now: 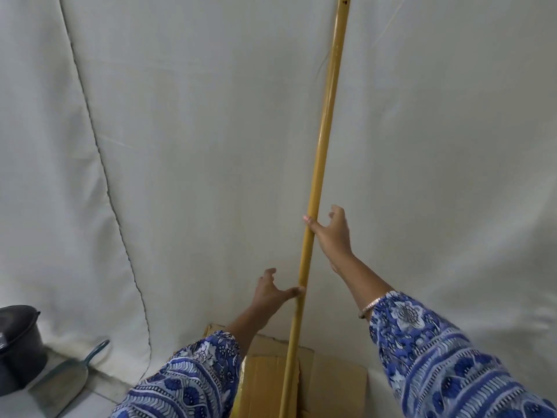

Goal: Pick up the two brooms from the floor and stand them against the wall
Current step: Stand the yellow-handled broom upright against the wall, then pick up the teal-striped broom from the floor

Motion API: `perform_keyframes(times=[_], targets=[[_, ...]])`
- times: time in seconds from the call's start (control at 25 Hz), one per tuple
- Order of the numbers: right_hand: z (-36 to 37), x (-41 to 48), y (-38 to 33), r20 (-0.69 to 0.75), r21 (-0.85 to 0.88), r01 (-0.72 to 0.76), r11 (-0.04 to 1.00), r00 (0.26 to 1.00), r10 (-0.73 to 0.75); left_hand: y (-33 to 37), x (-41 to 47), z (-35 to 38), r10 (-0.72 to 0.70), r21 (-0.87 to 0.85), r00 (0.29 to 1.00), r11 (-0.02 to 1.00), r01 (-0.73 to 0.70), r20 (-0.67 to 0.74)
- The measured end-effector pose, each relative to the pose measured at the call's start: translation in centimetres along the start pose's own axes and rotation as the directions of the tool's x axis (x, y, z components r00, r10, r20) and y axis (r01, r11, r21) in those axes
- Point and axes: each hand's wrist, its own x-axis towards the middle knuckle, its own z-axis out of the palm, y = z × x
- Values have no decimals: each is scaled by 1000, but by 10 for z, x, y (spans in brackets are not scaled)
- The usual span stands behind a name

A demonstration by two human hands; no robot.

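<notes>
A long yellow broom handle point(324, 122) stands nearly upright against the white cloth-covered wall point(196, 146), running from the top of the view down past the bottom edge. Its head is out of view. My right hand point(330, 232) is beside the handle on its right, fingers spread, with only the thumb hooked across the stick. My left hand point(272, 292) is lower on the left, fingers apart, thumb tip touching the handle. Neither hand wraps around it. A second broom is not in view.
Flattened cardboard point(328, 378) lies on the floor at the foot of the wall, behind the handle. A grey dustpan with a teal handle point(64, 381) leans at the lower left next to a black pot point(18, 345).
</notes>
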Motion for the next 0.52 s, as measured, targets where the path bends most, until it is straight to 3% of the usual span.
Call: perform_keyframes(times=[0.08,0.16,0.28,0.4,0.52], targets=[[9,-24,-2,-257,-24,158,987,953,-159,-5,-10,-29,8,-19,1000,1000,-9,-13],[41,-57,-12,-357,-43,281,959,892,-277,-21,-26,-79,20,18,997,1000,-18,-73],[119,-107,-24,-240,-36,317,948,918,-316,-69,-54,-178,12,118,988,993,6,-152],[196,-148,-27,-150,-27,195,981,969,-196,-123,-82,-284,18,285,984,958,34,-176],[285,-198,-23,-53,-22,23,999,998,-24,-188,-110,-389,-69,364,971,919,151,-229]])
